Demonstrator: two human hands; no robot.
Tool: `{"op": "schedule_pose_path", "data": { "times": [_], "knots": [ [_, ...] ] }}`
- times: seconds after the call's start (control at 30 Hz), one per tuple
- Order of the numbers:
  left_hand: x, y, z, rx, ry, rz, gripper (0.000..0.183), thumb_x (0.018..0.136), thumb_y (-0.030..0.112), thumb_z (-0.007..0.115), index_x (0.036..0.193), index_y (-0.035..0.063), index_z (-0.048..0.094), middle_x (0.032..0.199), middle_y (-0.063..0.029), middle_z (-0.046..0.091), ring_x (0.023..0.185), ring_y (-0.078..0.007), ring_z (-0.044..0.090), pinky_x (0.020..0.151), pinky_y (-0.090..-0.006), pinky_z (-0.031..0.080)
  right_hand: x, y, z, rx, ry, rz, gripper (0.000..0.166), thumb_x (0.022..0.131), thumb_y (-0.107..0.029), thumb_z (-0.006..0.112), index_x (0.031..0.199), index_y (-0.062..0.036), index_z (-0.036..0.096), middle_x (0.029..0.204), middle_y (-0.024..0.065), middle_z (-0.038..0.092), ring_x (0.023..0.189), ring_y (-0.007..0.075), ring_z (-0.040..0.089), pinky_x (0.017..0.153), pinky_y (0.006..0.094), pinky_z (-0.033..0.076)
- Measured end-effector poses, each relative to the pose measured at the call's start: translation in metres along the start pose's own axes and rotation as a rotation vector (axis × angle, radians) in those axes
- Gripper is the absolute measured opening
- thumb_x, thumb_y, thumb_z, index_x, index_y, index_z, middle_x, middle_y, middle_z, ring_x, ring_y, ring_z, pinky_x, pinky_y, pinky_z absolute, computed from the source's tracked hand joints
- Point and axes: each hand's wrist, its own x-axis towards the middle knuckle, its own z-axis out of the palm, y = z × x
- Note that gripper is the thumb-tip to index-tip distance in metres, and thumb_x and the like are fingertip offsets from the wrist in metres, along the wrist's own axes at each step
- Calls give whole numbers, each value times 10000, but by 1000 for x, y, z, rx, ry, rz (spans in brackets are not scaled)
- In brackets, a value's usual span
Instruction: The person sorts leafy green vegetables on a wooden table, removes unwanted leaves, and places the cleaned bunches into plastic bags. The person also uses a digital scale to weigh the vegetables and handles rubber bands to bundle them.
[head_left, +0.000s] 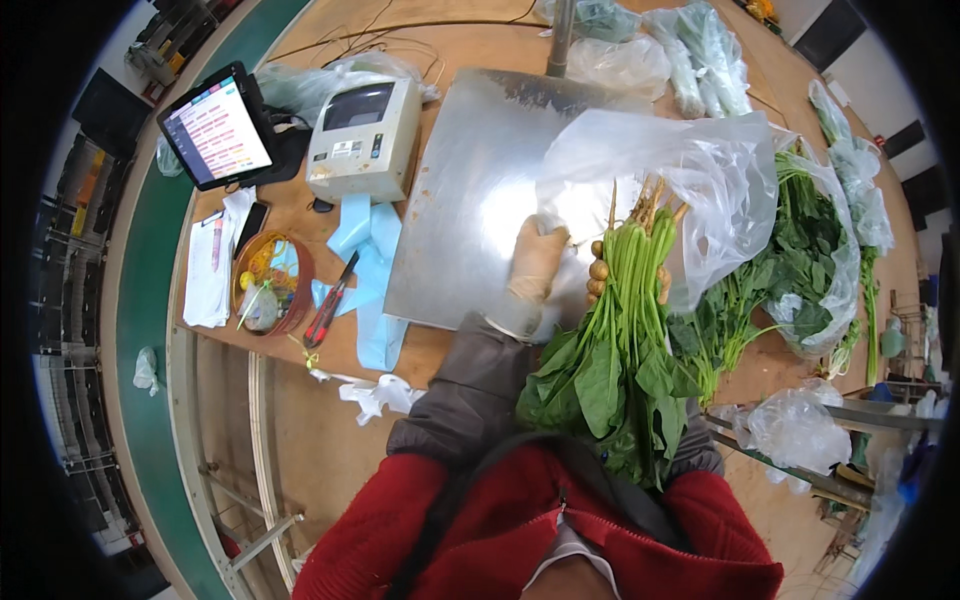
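My right hand (596, 274) is closed around the stems of a bunch of spinach (634, 262), roots pointing away from me and leaves hanging towards my chest; most of this hand is hidden behind the stems. My left hand (538, 251), in a thin glove, pinches the edge of a clear plastic bag (645, 142) over the metal scale plate (457, 172). The bag spreads open behind and to the right of the roots. Which forearm runs to the hand at the stems is mostly hidden by the leaves.
At left stand a label printer (365, 142), a tablet screen (217, 127), a round tub of rubber bands (304, 289), a box cutter (330, 304) and blue film (375, 262). More bagged greens (817, 247) lie at right, near a metal post (561, 37).
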Motion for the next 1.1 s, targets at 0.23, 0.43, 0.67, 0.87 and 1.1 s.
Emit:
{"op": "schedule_pose_path", "data": {
  "times": [0.23, 0.43, 0.67, 0.87, 1.1],
  "knots": [
    [-36, 27, -57, -11, -396, 326, 212, 758, -41, 456, 887, 10, 616, 808, -43, 624, 733, -112, 573, 664, -240, 466, -28, -52, 1, -11, 54, -359, 625, 787, -275, 635, 1269, 21, 370, 1110, 175, 510, 986, 289, 548, 836, 414, 470],
    [-66, 10, -75, -436, -404, 364, 235, 696, -83, 463, 858, -17, 619, 763, -63, 620, 689, -147, 566, 637, -265, 457, -14, -75, -11, -184, 351, -556, 539, 808, -261, 609, 1231, 11, 417, 1081, 157, 538, 976, 267, 557, 836, 390, 464],
    [-70, 1, -93, 364, -605, 89, 167, 770, 22, 495, 886, 0, 612, 680, -66, 607, 600, -147, 543, 568, -272, 447, 38, -90, -41, -526, 745, -654, 444, 832, -246, 580, 1186, 0, 471, 1048, 137, 571, 963, 241, 566, 836, 362, 457],
    [-93, 45, -77, 167, -562, 250, 224, 880, 114, 522, 1065, 1, 579, 775, -30, 619, 612, -75, 518, 560, -211, 420, 72, -115, -90, -1166, 1147, -597, 371, 853, -232, 554, 1148, -10, 517, 1018, 120, 600, 953, 219, 575, 836, 337, 451],
    [18, 10, -136, 686, 136, 702, 340, 924, 130, 480, 1232, -15, 477, 1029, -106, 595, 910, -186, 563, 826, -269, 434, -11, -30, 26, -1230, 484, -195, 349, 847, -263, 588, 1086, -8, 592, 1002, 103, 644, 953, 181, 581, 872, 308, 438]
  ]
}}
